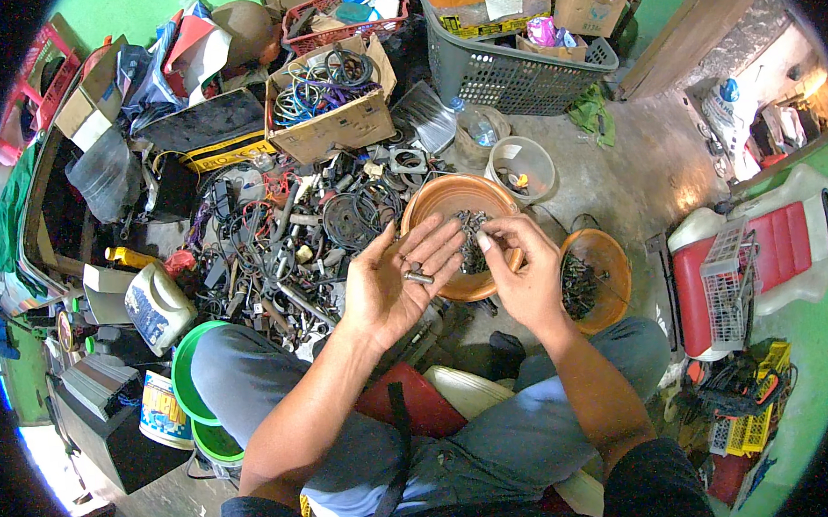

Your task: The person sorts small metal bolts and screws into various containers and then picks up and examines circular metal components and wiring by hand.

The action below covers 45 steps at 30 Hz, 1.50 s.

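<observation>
In the head view, the large orange-brown bowl (460,192) sits in front of the person, probably placed there so both hands can reach it easily. Small dark metal parts (473,240) lie in it. At its near left edge, the left hand (378,284) holds a small metal cylinder (419,277) on its fingers; the palm is turned up, seemingly so the piece rests there without a grip and stays visible. These fingers are extended, slightly bent and spread. The right hand (533,269) is at the bowl's right edge, wrist angled inward, fingers curled and thumb near the forefinger; whether they pinch anything, I cannot tell. Both forearms converge toward the bowl. Right of it stands a second bowl (620,256) with more dark parts; just beyond it, a translucent bucket (533,163).
</observation>
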### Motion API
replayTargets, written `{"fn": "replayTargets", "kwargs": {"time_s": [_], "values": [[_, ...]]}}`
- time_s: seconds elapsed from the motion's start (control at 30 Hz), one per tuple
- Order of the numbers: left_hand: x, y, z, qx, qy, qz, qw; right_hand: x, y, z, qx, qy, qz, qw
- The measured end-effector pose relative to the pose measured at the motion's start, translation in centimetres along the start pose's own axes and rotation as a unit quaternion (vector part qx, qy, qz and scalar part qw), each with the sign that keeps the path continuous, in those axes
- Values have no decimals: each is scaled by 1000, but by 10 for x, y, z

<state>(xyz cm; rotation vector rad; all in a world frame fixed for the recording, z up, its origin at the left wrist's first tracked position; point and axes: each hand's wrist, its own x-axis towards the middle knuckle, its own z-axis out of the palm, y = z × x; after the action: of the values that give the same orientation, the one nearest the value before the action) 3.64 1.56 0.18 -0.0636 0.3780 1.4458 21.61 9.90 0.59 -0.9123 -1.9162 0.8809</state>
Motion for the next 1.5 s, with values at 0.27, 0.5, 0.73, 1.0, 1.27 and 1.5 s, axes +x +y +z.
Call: {"fn": "replayTargets", "kwargs": {"time_s": [0.27, 0.5, 0.73, 1.0, 1.27, 1.5], "values": [[-3, 3, -7, -40, -78, -51, 995, -2, -15, 3, -67, -110, -193, 973], [-5, -2, 5, 1, -44, -41, 998, -7, -9, 6, -63, -143, -209, 965], [-3, -2, -4, 8, -52, -49, 997, -7, -9, 8, -47, -139, -175, 974], [0, -1, -6, 122, -8, -1, 992, -8, 0, 5, 70, -59, -3, 996], [1, -2, -5, 114, 28, -16, 993, -2, 14, 6, 275, -37, 189, 942], [3, -4, -19, 119, 124, -24, 985, 4, 22, -4, 274, -47, 226, 934]]}}
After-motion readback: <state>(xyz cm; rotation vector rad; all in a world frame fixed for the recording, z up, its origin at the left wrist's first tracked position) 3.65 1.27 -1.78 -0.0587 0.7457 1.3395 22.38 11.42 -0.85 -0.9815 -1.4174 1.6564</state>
